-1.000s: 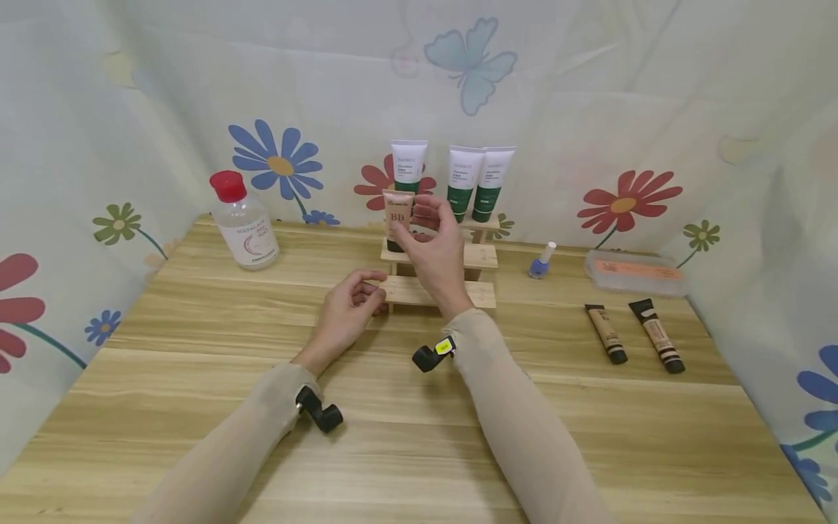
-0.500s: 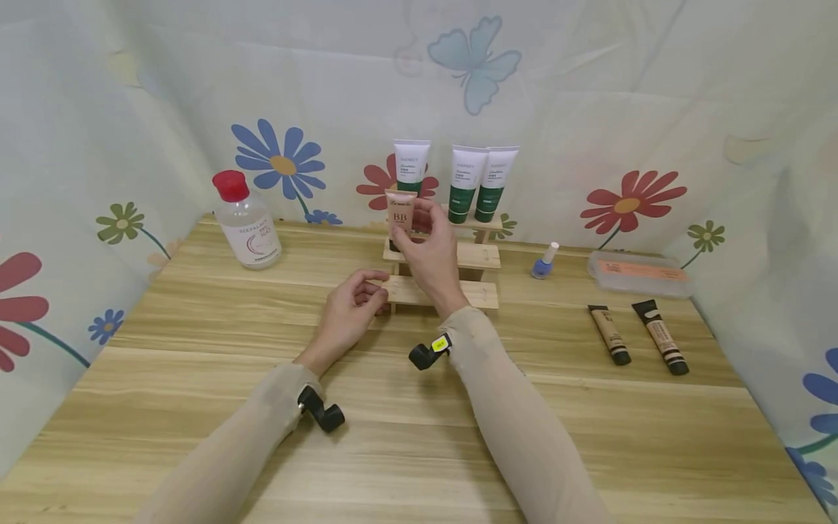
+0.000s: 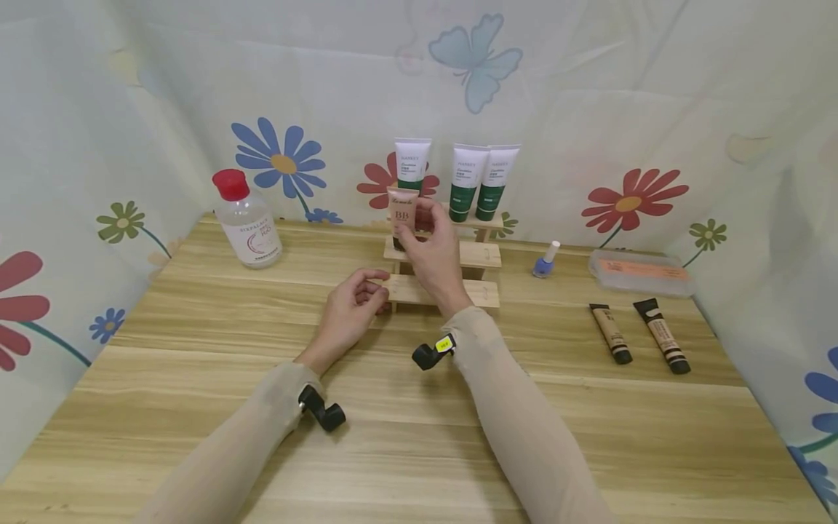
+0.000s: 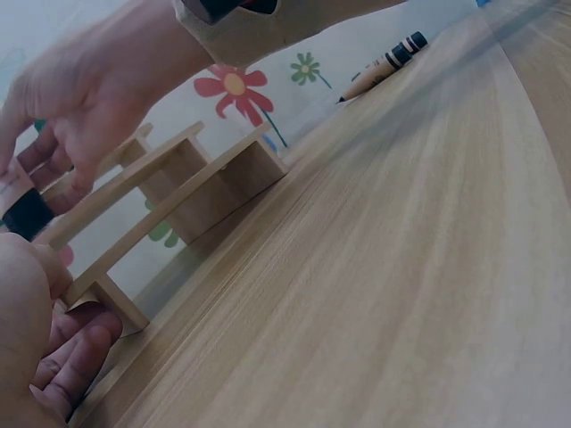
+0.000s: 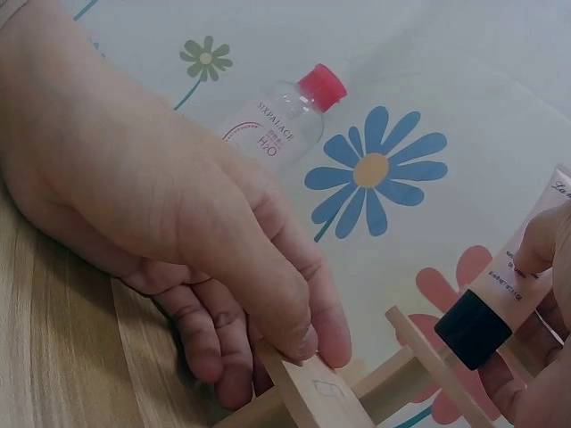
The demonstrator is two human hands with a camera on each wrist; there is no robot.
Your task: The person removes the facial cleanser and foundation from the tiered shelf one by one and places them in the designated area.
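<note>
My right hand (image 3: 437, 255) pinches a peach BB cream tube (image 3: 401, 204) between thumb and fingers. The tube stands cap-down over the left end of the middle tier of a small wooden step stand (image 3: 483, 253); whether its black cap (image 5: 474, 328) rests on the wood I cannot tell. My left hand (image 3: 348, 311) grips the left end of the lowest tier, with thumb and index finger on the board (image 5: 323, 392) in the right wrist view. Behind the BB cream, a white-and-green tube (image 3: 412, 160) stands on the top tier, its lower part hidden.
Two more white-and-green tubes (image 3: 468, 178) stand at the top tier's right. A red-capped bottle (image 3: 249, 229) is at left. To the right are a blue nail polish bottle (image 3: 545, 262), a clear plastic case (image 3: 640, 273) and two beige tubes (image 3: 611, 333) lying flat.
The BB cream tube and right hand stay almost in place, with only a very slight shift. My left hand keeps its hold on the stand. The head view has shifted slightly.
</note>
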